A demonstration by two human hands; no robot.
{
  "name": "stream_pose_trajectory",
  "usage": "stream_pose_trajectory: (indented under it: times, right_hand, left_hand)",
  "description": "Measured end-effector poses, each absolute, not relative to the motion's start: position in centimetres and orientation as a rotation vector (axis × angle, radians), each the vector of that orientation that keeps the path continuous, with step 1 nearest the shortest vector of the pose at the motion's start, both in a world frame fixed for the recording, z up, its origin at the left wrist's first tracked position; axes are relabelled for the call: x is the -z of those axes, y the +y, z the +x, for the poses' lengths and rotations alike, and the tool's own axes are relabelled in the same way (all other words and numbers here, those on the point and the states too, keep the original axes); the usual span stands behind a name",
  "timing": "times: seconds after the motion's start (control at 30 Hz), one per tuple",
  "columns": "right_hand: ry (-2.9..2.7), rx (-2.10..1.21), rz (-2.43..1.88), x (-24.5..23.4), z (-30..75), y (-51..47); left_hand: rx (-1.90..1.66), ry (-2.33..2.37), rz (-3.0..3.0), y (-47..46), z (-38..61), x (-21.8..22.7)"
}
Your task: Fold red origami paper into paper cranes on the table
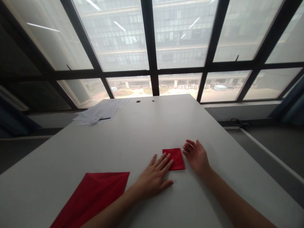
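A small red square of folded cloth or paper [177, 159] lies flat on the white table [147, 136]. My left hand [155, 175] rests with its fingers spread, the fingertips pressing on the square's left part and the thumb lying on the tabletop. Just beyond the square's right edge is my right hand [196, 156], its fingers loosely curled and apart, with nothing in them. To the left, partly covered by my left forearm, a larger red sheet [95, 193] is spread out with faint creases; its near end runs out of view.
Loose white papers [101, 112] lie at the far left of the table, with a dark pen-like strip [104, 118] on them. Two small dark spots or holes mark the far end. Large framed windows [152, 44] stand behind; the table's right edge drops to a dark floor.
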State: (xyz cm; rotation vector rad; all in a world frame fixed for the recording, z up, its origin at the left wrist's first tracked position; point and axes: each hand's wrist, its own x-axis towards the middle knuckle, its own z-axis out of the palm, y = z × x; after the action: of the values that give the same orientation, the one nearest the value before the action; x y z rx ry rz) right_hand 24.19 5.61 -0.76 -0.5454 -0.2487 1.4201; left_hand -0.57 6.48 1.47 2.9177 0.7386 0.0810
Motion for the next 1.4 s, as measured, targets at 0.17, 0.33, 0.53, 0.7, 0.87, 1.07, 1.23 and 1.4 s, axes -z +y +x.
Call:
stream_pose_trajectory:
  times: [0.17,0.33,0.53,0.7,0.87,1.07,1.23,1.4]
  right_hand:
    - [-0.188,-1.386,-0.563,0.5,24.2,5.6]
    - [-0.204,-1.389,-0.594,0.5,24.5,6.1]
    - [-0.525,-1.191,-0.885,1.0,23.7,8.1]
    - [-0.758,-1.155,-0.989,0.8,22.8,9.3]
    - [-1.442,-1.074,-0.942,-0.9,24.4,7.8]
    - [-2.297,-0.607,-0.815,-1.4,24.7,5.5]
    - [-2.367,-0.562,-0.870,-1.5,24.6,5.1]
    - [-2.388,-0.673,-0.841,-1.5,25.3,5.3]
  left_hand:
    - [-0.101,0.733,2.884,6.5,-0.5,-1.3]
    - [-0.199,0.694,2.836,6.8,-0.4,-1.1]
    - [-0.538,0.801,2.698,7.2,-0.1,-1.0]
    - [-0.627,0.795,2.607,7.7,0.1,-1.2]
    - [-0.675,0.801,2.560,8.0,0.0,-1.3]
    - [-0.667,0.805,2.538,7.7,-0.3,-1.3]
    - [-0.600,0.853,2.530,7.2,-0.6,-1.8]
    - [-0.563,0.853,2.493,7.0,-1.0,-1.8]
